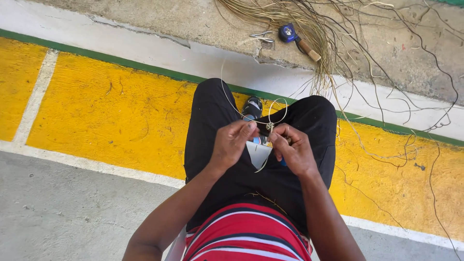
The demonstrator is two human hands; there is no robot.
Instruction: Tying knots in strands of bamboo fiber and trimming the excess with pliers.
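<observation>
Yellow paint, chalky and scuffed, covers the floor band [111, 116] on the left; white stripe and bare grey concrete below it, thin green line and cracked white edge above.

Left hand [231, 144] sits over the lap, fingers [247, 127] pinched narrow on a thin pale fibre strand [231, 104]. Strand is stiff and wiry; it arcs up from the pinch past the left knee and curls into a small loop [277, 110] above both hands.

Between the hands: a small woven knot [270, 127], pale, tight, right at the fingertips. Just below it a flat white piece [258, 153], pointed at the bottom, rests on the black trousers [212, 121]. Matte black fabric, smooth. Red, white and dark striped shirt [246, 232] at the bottom of view.

Right hand [293, 151] touches the knot from the other side, fingers [279, 136] curled closed on it and the strand end. A bit of blue shows under that hand; can't tell what it is.

A dark sandalled foot [252, 107] shows between the knees.

Upper right, on rough concrete: loose bundle of dry straw-coloured fibres [314, 29], long and splayed, some dark strands trailing out right. Lying in it, a blue round-headed tool with wooden handle [296, 38] and, just beside it on the left, small metal scissors [261, 36].
</observation>
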